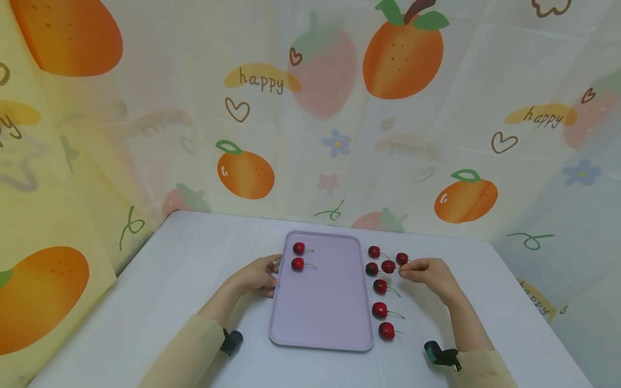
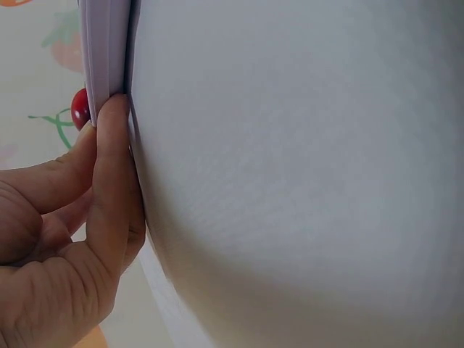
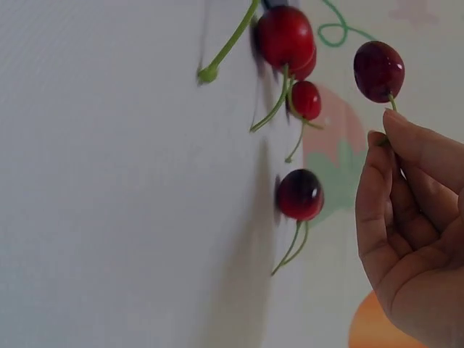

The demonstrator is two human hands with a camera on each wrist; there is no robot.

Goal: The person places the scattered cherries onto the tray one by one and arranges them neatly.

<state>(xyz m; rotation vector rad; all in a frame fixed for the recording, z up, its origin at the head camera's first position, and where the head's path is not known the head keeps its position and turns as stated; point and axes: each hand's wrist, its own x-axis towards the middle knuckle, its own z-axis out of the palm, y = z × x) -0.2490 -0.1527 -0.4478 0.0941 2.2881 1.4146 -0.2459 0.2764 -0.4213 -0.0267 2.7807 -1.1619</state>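
A lilac rectangular tray (image 1: 320, 307) lies on the table, and two dark red cherries (image 1: 298, 264) with green stems rest near its upper left corner. My left hand (image 1: 257, 274) grips the tray's left edge; up close, the thumb and fingers (image 2: 112, 138) pinch the rim. To the right of the tray, my right hand (image 1: 429, 275) pinches a cherry (image 3: 378, 71) by its stem between thumb and fingertip. That cherry hangs out in front of the fingers, raised off the table in the right wrist view.
Several more cherries (image 1: 380, 310) lie in a loose column along the tray's right side, stems mostly pointing right. The white table (image 1: 204, 242) ends at a fruit-print cloth (image 1: 301, 178) hung behind it and at both sides.
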